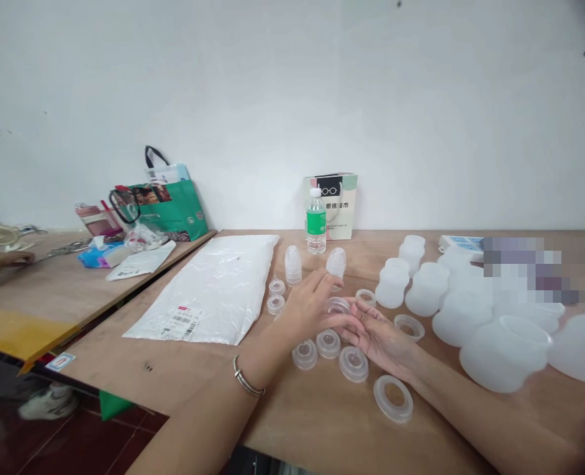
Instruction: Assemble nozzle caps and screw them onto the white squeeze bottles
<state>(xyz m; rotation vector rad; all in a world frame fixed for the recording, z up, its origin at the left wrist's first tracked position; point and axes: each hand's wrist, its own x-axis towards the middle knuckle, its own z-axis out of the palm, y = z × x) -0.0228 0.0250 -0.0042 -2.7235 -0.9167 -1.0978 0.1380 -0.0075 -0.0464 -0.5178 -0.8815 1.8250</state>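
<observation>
My left hand (316, 303) and my right hand (379, 333) meet above the table with a translucent screw ring (339, 304) between them. Both hands are closed on it, fingers curled round its edge; its underside is hidden. A clear dome cap (336, 260) stands just behind my left fingers, and another dome cap (293, 264) is to its left. Below the hands lie several rings with teats in them, such as this ringed teat (353, 364). Bare rings lie around my right hand, including a bare ring (379, 406) in front and a second ring (420, 327) behind.
Several frosted baby bottles (428, 290) stand at the right. A white mailing bag (208, 284) lies left. At the wall are a water bottle (315, 224) and a paper bag (344, 227). On the neighbouring table are a green bag (183, 211) and another person's hand (12, 258).
</observation>
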